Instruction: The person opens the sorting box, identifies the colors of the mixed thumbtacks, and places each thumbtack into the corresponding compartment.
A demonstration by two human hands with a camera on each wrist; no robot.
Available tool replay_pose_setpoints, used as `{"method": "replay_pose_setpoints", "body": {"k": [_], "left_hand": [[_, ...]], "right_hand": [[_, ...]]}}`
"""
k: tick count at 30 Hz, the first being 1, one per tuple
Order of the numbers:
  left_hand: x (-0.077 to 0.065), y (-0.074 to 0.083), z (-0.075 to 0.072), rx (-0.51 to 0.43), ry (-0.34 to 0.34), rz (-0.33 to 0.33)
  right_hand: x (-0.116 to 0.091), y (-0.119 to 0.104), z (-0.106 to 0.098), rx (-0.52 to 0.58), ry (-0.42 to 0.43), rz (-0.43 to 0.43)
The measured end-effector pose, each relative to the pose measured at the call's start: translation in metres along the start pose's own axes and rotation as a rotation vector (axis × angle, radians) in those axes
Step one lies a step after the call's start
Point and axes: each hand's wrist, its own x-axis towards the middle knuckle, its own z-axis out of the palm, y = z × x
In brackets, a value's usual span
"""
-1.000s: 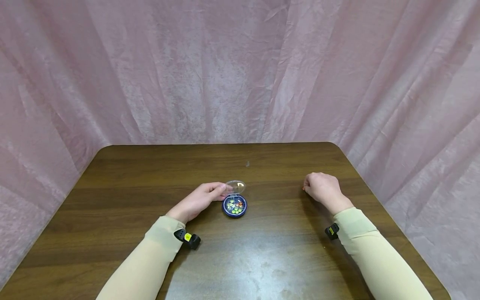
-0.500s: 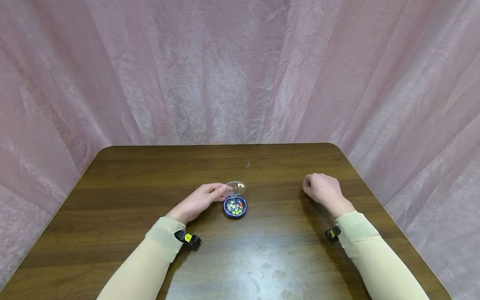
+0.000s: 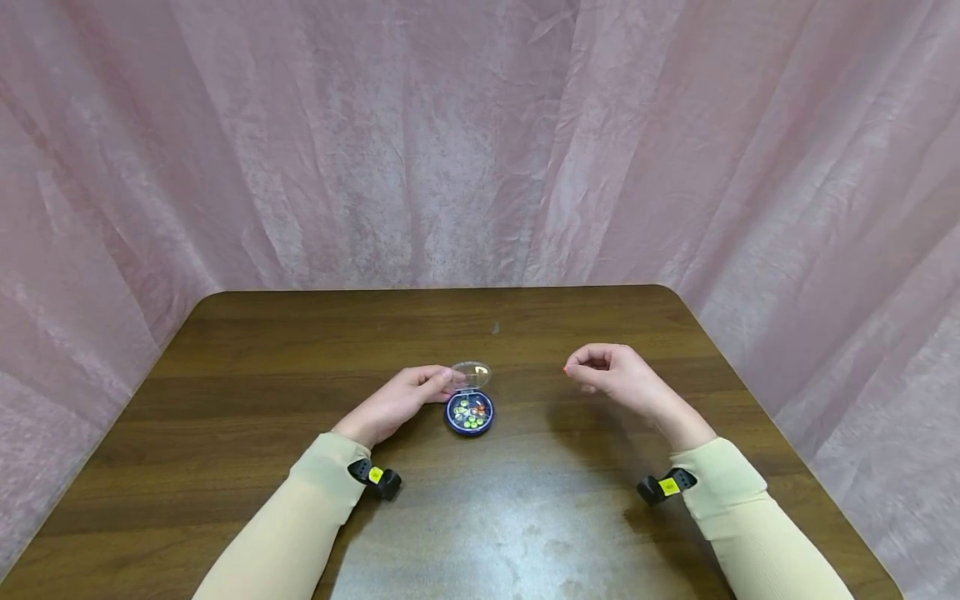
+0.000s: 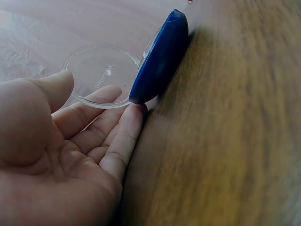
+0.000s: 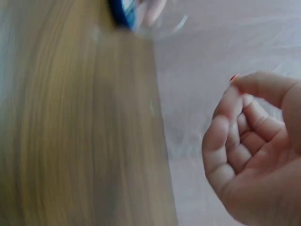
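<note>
A round blue pill case (image 3: 469, 426) stands open on the table, its clear lid (image 3: 476, 375) raised at the back. Inside are several small yellow-green and orange-red pieces. My left hand (image 3: 408, 396) holds the lid's left edge, thumb in front and fingers behind; in the left wrist view fingertips also reach the base of the blue case (image 4: 162, 61). To the right of the case, my right hand (image 3: 618, 375) is raised above the table. Its thumb and index fingertip pinch a tiny red piece (image 5: 233, 77), mostly hidden by the fingertips.
The brown wooden table (image 3: 300, 333) has rounded far corners and carries a glare patch near its front. Pink curtains (image 3: 480, 150) hang behind it and along the sides. Each wrist wears a small black camera.
My right hand has lifted off the table's right side and moved left toward the case, turning so its pinched fingertips and the red piece show. The left hand and case stay put.
</note>
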Motion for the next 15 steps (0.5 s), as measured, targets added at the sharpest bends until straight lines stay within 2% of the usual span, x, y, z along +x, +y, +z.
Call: {"method": "replay_pose_setpoints", "body": {"k": [3, 8, 11, 15], "left_hand": [[0.0, -0.001, 0.0, 0.001, 0.004, -0.001], [0.0, 0.0, 0.001, -0.002, 0.005, 0.002], [0.0, 0.0, 0.0, -0.005, 0.003, 0.003], [0.0, 0.0, 0.0, -0.005, 0.003, 0.006]], "right_hand": [[-0.004, -0.01, 0.007, 0.297, -0.069, -0.002], [-0.01, -0.027, 0.014, 0.713, -0.257, -0.09], [-0.013, -0.038, 0.018, 0.852, -0.371, -0.14], [-0.017, -0.05, 0.024, 0.937, -0.472, -0.205]]}}
